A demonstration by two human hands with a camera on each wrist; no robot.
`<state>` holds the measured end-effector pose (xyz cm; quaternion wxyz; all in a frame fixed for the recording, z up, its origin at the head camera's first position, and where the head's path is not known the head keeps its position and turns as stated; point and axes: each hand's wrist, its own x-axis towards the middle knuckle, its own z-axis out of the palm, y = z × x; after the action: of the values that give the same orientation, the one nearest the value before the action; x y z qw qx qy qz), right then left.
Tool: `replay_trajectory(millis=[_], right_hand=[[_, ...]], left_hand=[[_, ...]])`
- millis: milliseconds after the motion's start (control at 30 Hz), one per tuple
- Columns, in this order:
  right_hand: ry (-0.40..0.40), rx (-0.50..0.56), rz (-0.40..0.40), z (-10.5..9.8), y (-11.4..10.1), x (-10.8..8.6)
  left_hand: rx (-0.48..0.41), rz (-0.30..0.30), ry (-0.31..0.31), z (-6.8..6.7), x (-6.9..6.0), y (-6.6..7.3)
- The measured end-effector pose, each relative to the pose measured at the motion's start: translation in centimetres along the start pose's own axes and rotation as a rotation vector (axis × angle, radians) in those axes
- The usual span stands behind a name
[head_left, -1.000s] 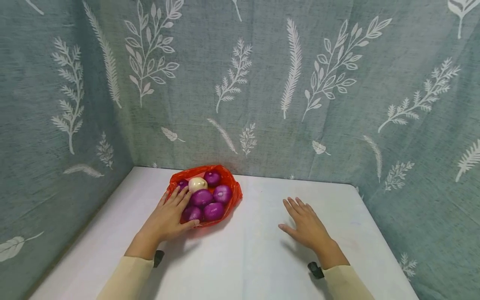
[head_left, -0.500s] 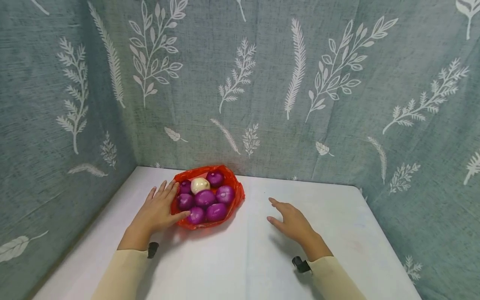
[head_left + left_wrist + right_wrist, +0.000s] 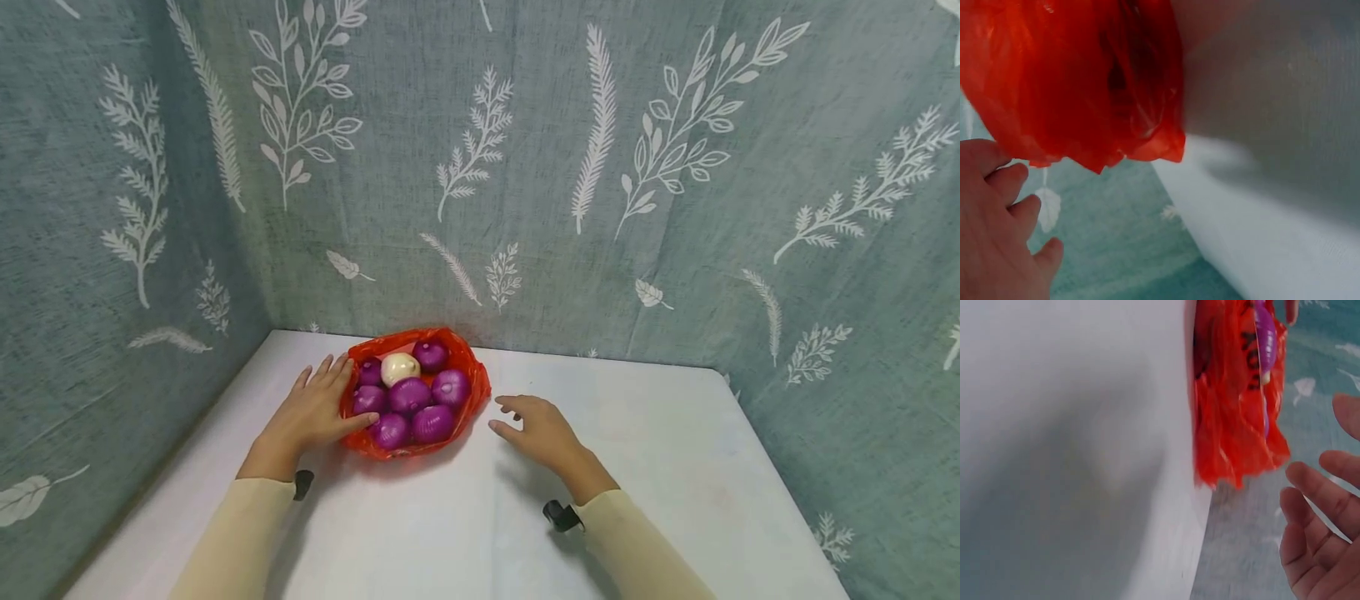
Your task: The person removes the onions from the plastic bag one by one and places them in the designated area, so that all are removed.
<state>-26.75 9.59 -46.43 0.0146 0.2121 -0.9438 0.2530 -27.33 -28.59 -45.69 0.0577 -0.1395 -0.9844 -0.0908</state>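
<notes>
A red plastic bag (image 3: 480, 385), its mouth spread wide, stands toward the back left of the white table. Several purple onions (image 3: 409, 396) and one pale peeled onion (image 3: 400, 369) fill it. My left hand (image 3: 311, 408) lies along the bag's left rim, fingers extended and thumb reaching over the near-left onions; whether it presses the plastic I cannot tell. In the left wrist view the fingers (image 3: 1007, 184) are by the bag's edge. To the right of the bag is my right hand (image 3: 538, 429), fingers slightly bent, holding nothing and apart from the plastic in the right wrist view.
The white table (image 3: 660, 450) extends to the right and front of the bag. Grey-green cloth (image 3: 540, 167) with white leaf prints hangs behind the table and along both sides. Each wrist carries a small black device (image 3: 561, 515).
My right hand has moved left, close to the bag, and its fingers have bent a little. The left hand has drawn back from over the onions to the bag's left rim.
</notes>
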Motion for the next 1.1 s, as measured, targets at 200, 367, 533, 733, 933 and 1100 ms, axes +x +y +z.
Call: replay_trajectory(millis=[200,367,533,733,933,1100], right_hand=[[0.003,0.025,-0.028,0.6,-1.2,1.5],[-0.004,0.036,-0.055,1.9,-2.6,2.3],[-0.017,0.018,-0.096,2.5,-4.0,2.7],[-0.025,0.004,-0.083,2.7,-4.4,3.2],[-0.035,-0.009,-0.047,3.1,-4.4,3.3],[-0.059,-0.050,-0.036,3.7,-4.8,3.3]], left_hand=[[-0.031,-0.019,-0.026,0.7,0.8,0.1],[-0.019,-0.022,-0.037,1.0,0.8,-0.1],[-0.023,-0.026,-0.040,0.6,0.6,-0.1],[-0.021,-0.044,-0.057,0.5,1.0,-0.6],[0.012,-0.019,-0.047,1.0,1.0,-0.2],[0.047,-0.013,-0.014,1.4,0.2,0.2]])
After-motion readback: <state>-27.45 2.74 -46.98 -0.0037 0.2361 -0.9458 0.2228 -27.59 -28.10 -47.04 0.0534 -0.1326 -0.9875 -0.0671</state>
